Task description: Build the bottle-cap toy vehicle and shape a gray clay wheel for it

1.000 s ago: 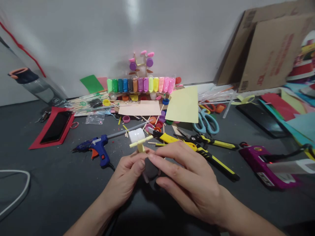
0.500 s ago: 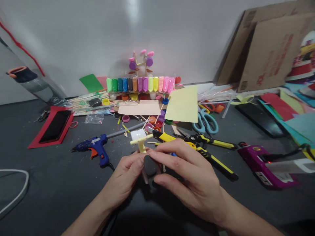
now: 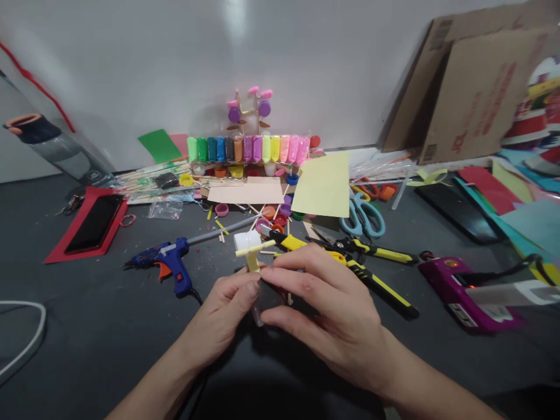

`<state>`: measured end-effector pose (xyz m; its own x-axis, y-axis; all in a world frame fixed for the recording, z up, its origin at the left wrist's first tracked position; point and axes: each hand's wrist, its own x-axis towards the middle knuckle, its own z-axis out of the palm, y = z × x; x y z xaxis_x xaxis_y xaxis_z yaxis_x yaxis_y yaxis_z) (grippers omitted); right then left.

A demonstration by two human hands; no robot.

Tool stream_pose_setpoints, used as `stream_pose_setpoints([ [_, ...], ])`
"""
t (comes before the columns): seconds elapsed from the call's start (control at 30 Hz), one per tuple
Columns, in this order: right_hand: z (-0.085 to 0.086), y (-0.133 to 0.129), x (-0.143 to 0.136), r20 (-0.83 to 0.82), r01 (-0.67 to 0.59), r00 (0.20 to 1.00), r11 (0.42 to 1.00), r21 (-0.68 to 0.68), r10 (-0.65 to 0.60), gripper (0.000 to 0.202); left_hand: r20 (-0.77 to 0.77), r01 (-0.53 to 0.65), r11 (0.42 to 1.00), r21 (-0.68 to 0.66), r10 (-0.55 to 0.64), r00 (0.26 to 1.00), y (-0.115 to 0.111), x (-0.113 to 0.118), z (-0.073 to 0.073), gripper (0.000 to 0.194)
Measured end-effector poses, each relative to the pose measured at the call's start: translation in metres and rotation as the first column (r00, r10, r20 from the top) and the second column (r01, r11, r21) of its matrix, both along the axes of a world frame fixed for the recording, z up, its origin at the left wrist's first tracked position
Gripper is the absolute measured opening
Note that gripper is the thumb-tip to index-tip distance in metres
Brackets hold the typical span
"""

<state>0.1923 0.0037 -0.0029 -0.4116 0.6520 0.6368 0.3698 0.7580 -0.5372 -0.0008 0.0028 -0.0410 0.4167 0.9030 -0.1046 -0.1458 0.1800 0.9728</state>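
Note:
Low in the middle of the view, a small handmade piece (image 3: 252, 259) with a pale yellow stick across its top and a white round part behind stands up between both hands. My left hand (image 3: 230, 303) is closed on its lower part, thumb and fingers pinching it from the left. From the right, my right hand (image 3: 328, 309) bends its fingers and thumb around the piece, fingertips touching it. A dark flat part and a clear narrow part show between the hands, partly hidden by the fingers.
A blue glue gun (image 3: 175, 262) lies left. Behind the hands are a yellow cutter (image 3: 289, 240), black-yellow pliers (image 3: 380, 251), blue scissors (image 3: 365, 219) and yellow paper (image 3: 324, 186). A purple power strip (image 3: 464, 291) sits right; clay packs (image 3: 247, 149) stand at the back.
My right hand has shifted slightly left, its thumb now closer to the piece's lower part. The dark flat part between the hands is more tilted or covered. The whole view has shifted slightly.

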Motion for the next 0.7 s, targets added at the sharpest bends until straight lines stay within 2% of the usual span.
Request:
stream_pose_setpoints([
  [0.33,-0.0027,0.0032,0.0058,-0.074,-0.027,0.997,0.996,-0.080,0.021,0.030,0.040,0.056,0.998,0.023,-0.057,0.998,-0.0003,-0.0014,0.0017,0.053],
  [0.7,-0.0069,0.0004,0.0077,-0.028,-0.040,0.999,0.999,-0.028,0.039,0.025,0.130,0.062,0.997,-0.047,-0.055,0.990,0.0004,0.0008,-0.0005,0.047],
])
